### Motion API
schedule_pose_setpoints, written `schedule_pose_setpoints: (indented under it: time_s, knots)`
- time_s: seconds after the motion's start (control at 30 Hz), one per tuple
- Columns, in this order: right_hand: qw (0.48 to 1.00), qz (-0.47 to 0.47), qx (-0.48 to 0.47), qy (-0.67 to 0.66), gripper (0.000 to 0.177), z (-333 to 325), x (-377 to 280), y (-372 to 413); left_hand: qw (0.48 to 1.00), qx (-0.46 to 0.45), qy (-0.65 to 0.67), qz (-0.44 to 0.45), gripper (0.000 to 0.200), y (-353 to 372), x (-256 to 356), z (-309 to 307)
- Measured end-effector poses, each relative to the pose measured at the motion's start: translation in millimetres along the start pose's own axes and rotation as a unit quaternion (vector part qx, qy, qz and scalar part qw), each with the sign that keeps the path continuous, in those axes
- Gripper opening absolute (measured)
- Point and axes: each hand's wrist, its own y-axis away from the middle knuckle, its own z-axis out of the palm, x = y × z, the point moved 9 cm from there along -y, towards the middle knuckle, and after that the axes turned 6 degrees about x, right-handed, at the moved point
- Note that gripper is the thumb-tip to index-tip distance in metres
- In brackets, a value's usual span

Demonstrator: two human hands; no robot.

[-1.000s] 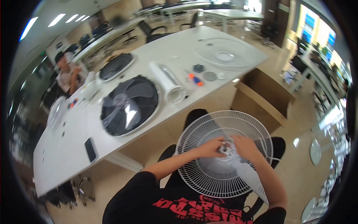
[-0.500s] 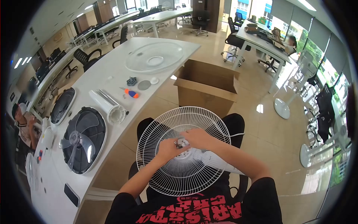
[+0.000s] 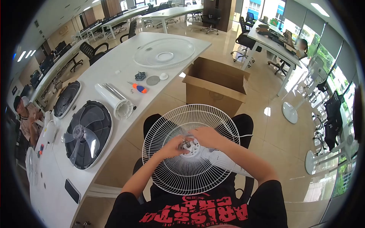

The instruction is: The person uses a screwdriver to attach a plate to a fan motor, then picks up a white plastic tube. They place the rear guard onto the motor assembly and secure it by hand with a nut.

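A round white wire fan grille (image 3: 178, 174) lies on my lap, over a white fan body (image 3: 224, 161). At the grille's centre is a white hub (image 3: 194, 149) with a small metal part in the middle. My left hand (image 3: 174, 147) is at the hub's left side, fingers curled round something small at the centre that I cannot make out. My right hand (image 3: 203, 136) reaches over the hub from the upper right, its fingertips bent down by the centre and partly hidden.
On the white table (image 3: 125, 49) lie a clear round cover (image 3: 178, 47), a screwdriver (image 3: 140, 88), a white tube (image 3: 110, 95), fan blades (image 3: 80, 133) and a phone (image 3: 72, 190). A cardboard box (image 3: 213, 93) stands beyond my knees. A person (image 3: 28, 117) sits at the left.
The view has shifted slightly. My hands have moved a little apart around the hub, so more of its centre shows.
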Motion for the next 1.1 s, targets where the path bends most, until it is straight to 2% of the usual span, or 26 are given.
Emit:
schedule_pose_setpoints:
  time_s: [0.03, 0.17, 0.27, 0.3, 0.4, 0.5, 0.6, 0.63, 0.73, 0.8, 0.87, 0.97, 1.1]
  knots:
    - [1.000, 0.003, -0.001, -0.005, 0.039, 2, 1, 0, 1.000, -0.009, -0.008, -0.021, 0.065, -1, 2, -1]
    - [1.000, 0.007, -0.014, -0.006, 0.039, 5, 3, -2, 0.993, 0.063, -0.068, 0.077, 0.065, -3, 8, -4]
    - [1.000, 0.011, -0.018, -0.003, 0.039, -1, 0, -4, 0.993, 0.051, -0.084, -0.073, 0.064, -3, 14, -2]
    - [1.000, 0.013, -0.019, -0.005, 0.040, -2, -2, -4, 0.987, 0.106, -0.105, -0.063, 0.065, -3, 20, -7]
    - [0.999, 0.014, -0.035, -0.006, 0.038, -2, -5, -5, 0.969, 0.125, -0.150, -0.149, 0.063, -5, 20, -12]
    - [1.000, 0.002, 0.001, -0.008, 0.035, 2, 0, -2, 0.962, 0.065, -0.154, -0.215, 0.064, -1, 4, -16]
    - [1.000, 0.005, 0.001, -0.013, 0.033, 1, 1, -2, 0.978, 0.124, -0.152, 0.074, 0.070, 2, 30, -19]
    - [1.000, 0.010, -0.001, -0.021, 0.032, -1, 1, -3, 0.977, 0.134, -0.099, 0.136, 0.076, 4, 34, -17]
    - [1.000, 0.006, -0.010, -0.017, 0.031, 6, 6, -3, 0.995, 0.077, -0.008, 0.064, 0.077, 8, 7, -6]
    - [0.999, -0.003, 0.021, -0.040, 0.031, 7, 10, 0, 0.995, 0.081, 0.023, 0.059, 0.079, 12, -6, -9]
    - [1.000, 0.006, -0.009, -0.016, 0.033, 7, 9, -3, 0.998, 0.015, 0.059, -0.022, 0.080, 11, -8, -7]
    - [1.000, 0.009, 0.023, -0.015, 0.036, 4, 8, -3, 0.996, 0.008, 0.043, -0.084, 0.084, 5, -10, -6]
    - [1.000, 0.016, 0.012, -0.018, 0.038, 4, 9, -2, 0.998, 0.038, -0.023, -0.035, 0.080, 1, 2, -8]
